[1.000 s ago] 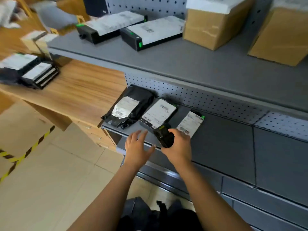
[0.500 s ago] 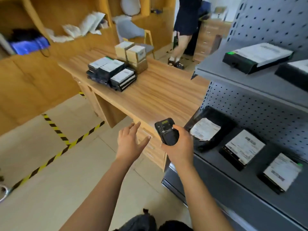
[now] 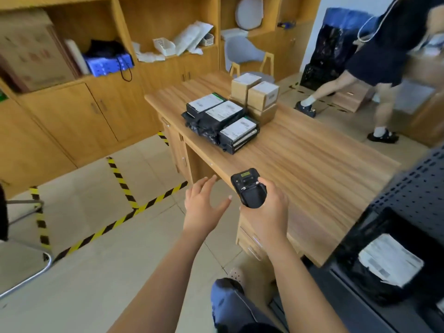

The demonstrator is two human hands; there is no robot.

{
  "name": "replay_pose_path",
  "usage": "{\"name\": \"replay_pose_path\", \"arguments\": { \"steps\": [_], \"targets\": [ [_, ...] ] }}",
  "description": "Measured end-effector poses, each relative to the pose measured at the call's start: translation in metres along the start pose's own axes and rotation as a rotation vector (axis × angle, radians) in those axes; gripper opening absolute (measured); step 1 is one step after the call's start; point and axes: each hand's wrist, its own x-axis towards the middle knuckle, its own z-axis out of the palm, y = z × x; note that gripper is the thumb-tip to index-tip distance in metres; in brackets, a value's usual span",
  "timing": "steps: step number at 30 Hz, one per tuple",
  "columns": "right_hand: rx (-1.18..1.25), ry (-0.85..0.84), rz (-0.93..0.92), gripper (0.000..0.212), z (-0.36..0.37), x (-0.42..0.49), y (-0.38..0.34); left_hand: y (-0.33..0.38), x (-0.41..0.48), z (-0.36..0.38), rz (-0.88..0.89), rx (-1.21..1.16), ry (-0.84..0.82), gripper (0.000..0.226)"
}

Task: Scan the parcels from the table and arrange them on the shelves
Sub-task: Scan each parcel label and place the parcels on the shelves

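Head camera view, looking down over a person's two bare arms toward a long wooden table [image 3: 312, 152]. The right hand [image 3: 266, 212] grips a small black handheld scanner [image 3: 248, 188], fingers curled round its body and its little screen facing up, near the table's front edge. The left hand [image 3: 205, 207] is just beside it, empty, with fingers spread and relaxed; the hands are close together but not touching. The parcels sit at the far end of the table, well apart from both hands: a pile of flat black parcels [image 3: 223, 118] with white labels on top, and right behind it a stack of small brown cardboard boxes [image 3: 257, 94]. At the right edge stand dark grey shelves [image 3: 413, 183] with a pegboard back, and on a lower shelf lies a black bagged parcel [image 3: 389, 258] with a white label, already put away. Another person [image 3: 384, 56] is mid-stride in the background. The step in hand appears to be heading to the table for the next parcel. The next move likely calls for the free left hand to take the nearest black parcel, label up, while the scanner is aimed at its barcode.
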Motion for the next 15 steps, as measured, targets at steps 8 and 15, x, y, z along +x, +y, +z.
{"name": "replay_pose_path", "arguments": {
  "steps": [8, 15],
  "targets": [
    [0.025, 0.003, 0.03, 0.071, 0.054, 0.129, -0.016, -0.004, 0.151, 0.015, 0.048, 0.029, -0.044, 0.067],
    [-0.008, 0.08, 0.106, 0.067, 0.071, 0.21, 0.0, 0.008, 0.24, 0.05, 0.092, 0.069, -0.112, 0.069]
  ]
}}
